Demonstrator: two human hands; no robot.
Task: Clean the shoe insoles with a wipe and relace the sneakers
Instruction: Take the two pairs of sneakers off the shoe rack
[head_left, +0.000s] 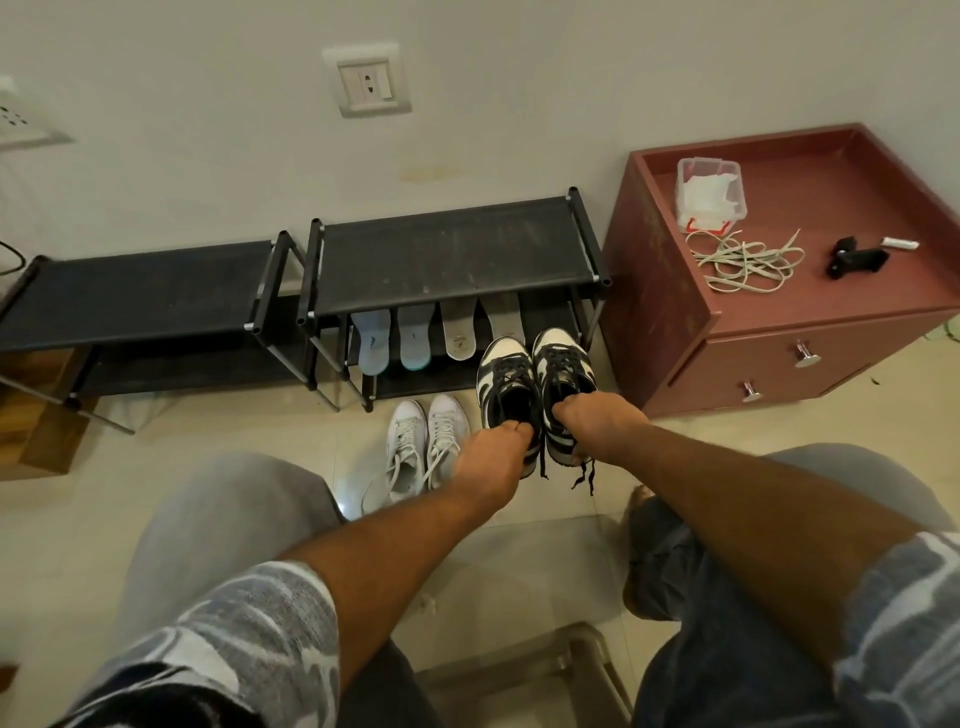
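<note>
I hold two black-and-white sneakers (506, 384), one per hand, with left fingers (511, 428) and right fingers (566, 410) each clamped on a collar. The toes point away, long axes side by side. Four insoles (415, 338) lie just beyond the toes on the rack (452, 249). Two white sneakers (426, 441) sit left of my left hand (491, 457). Laces (743, 260) and one wipe box (709, 192) lie on the table (831, 301), off to the right, nearer my right hand (597, 423).

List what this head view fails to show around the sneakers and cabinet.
- Head view: insides of the black-and-white sneakers, dark and partly covered by the left hand and right hand.
- Head view: far ends of the insoles, hidden under the shoe rack shelf.
- Head view: small white item on the cabinet, too small to identify.
</note>
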